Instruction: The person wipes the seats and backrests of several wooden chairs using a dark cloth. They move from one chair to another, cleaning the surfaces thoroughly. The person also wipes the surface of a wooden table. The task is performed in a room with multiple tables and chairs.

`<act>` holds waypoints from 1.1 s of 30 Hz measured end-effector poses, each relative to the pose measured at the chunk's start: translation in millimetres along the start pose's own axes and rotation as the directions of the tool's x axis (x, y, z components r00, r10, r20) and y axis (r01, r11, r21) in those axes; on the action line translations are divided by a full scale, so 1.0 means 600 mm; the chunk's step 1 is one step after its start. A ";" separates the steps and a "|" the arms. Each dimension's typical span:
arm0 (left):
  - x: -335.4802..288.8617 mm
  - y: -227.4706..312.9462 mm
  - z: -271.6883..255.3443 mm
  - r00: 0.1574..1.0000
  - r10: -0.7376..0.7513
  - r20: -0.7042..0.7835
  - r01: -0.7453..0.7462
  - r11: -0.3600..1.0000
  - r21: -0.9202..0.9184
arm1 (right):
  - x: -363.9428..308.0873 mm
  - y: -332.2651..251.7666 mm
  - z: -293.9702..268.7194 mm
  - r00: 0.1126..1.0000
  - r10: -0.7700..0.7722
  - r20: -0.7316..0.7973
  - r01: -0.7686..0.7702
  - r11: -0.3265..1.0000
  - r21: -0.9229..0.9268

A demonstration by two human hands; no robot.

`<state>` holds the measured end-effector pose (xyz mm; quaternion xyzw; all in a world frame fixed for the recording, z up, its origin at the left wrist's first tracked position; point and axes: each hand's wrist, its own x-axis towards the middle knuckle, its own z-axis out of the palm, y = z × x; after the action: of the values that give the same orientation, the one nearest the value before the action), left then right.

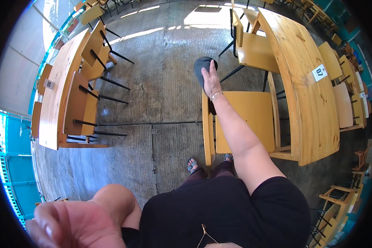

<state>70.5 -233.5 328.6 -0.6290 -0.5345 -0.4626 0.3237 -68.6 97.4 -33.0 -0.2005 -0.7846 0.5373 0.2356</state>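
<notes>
My right hand [212, 82] reaches forward over a yellow wooden chair [246, 120]. Its fingers press a dark grey cloth [201, 68] at the far end of the chair's backrest [207, 136]. Part of the cloth hangs down beside the backrest, half hidden by my hand and wrist. At the lower left my left hand [76, 223] is raised close to my body, palm showing. Its fingers are loosely bent and apart from the palm, and nothing is seen in it.
A long wooden table [306, 103] with a number card [319, 72] stands to the right. Another chair [256, 53] is tucked beyond mine. To the left, several chairs [76, 101] line a second wooden table [56, 99]. Grooved concrete floor [165, 87] runs between them.
</notes>
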 end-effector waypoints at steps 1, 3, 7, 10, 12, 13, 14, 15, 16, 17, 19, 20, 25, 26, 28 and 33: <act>-0.016 0.007 0.009 0.994 -0.110 -0.016 0.109 0.993 -0.055 | 0.030 0.033 0.012 0.997 0.077 0.000 -0.076 0.993 0.090; -0.038 -0.018 0.067 0.935 -0.340 -0.103 0.351 0.929 0.120 | 0.042 0.137 0.031 0.980 0.197 0.001 -0.195 0.966 0.170; -0.124 -0.143 0.209 0.675 -0.735 0.055 0.735 0.664 -0.139 | -0.135 0.339 0.004 0.954 0.286 0.092 -0.300 0.924 0.237; -0.272 -0.190 0.278 0.260 -0.959 0.109 0.966 0.258 -0.030 | -0.363 0.213 -0.005 0.820 0.520 0.239 -0.539 0.842 0.018; -0.343 -0.204 0.338 0.189 -0.961 0.201 0.976 0.207 0.069 | -0.455 0.161 -0.072 0.789 0.543 0.287 -0.569 0.823 0.006; -0.362 -0.203 0.365 0.174 -0.954 0.243 0.976 0.200 0.089 | -0.483 0.152 -0.098 0.714 0.555 0.426 -0.576 0.812 -0.093; -0.377 -0.199 0.391 0.155 -0.946 0.284 0.975 0.193 0.109 | -0.485 0.136 -0.111 0.720 0.518 0.462 -0.551 0.831 -0.072; -0.386 -0.191 0.414 0.106 -0.936 0.336 0.986 0.143 0.086 | -0.487 0.122 -0.121 0.723 0.478 0.500 -0.527 0.848 -0.049; -0.385 -0.180 0.428 0.103 -0.937 0.333 0.989 0.133 0.066 | -0.461 0.085 -0.114 0.814 0.387 0.433 -0.465 0.881 0.089; -0.384 -0.169 0.443 0.101 -0.937 0.333 0.992 0.122 0.041 | -0.426 0.047 -0.105 0.891 0.299 0.342 -0.384 0.898 0.214; -0.382 -0.162 0.458 0.094 -0.945 0.312 0.995 0.098 -0.004 | -0.290 -0.041 -0.088 0.960 -0.009 0.281 -0.097 0.928 0.361; -0.383 -0.171 0.468 0.093 -0.929 0.359 0.988 0.042 -0.147 | -0.225 0.000 -0.052 0.977 -0.149 0.150 0.089 0.933 0.349; -0.394 -0.188 0.484 0.118 -0.951 0.287 0.987 0.082 -0.136 | 0.061 0.071 0.017 0.997 0.044 -0.070 -0.032 0.986 0.165; -0.381 -0.184 0.494 0.147 -0.952 0.267 0.989 0.140 -0.047 | 0.088 0.132 0.018 0.993 0.087 -0.082 -0.068 0.976 0.208; -0.359 -0.177 0.487 0.081 -0.970 0.229 0.996 0.088 0.023 | 0.056 0.197 0.042 0.981 0.173 -0.083 -0.157 0.973 0.169; -0.354 -0.179 0.498 0.109 -0.971 0.213 0.993 0.114 0.014 | -0.172 0.373 0.037 0.776 0.615 0.142 -0.580 0.784 -0.222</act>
<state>36.3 -19.5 13.9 -0.1730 -0.8097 -0.5395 -0.1530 15.5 98.8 -265.9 -0.4015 -0.7418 0.5350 -0.0481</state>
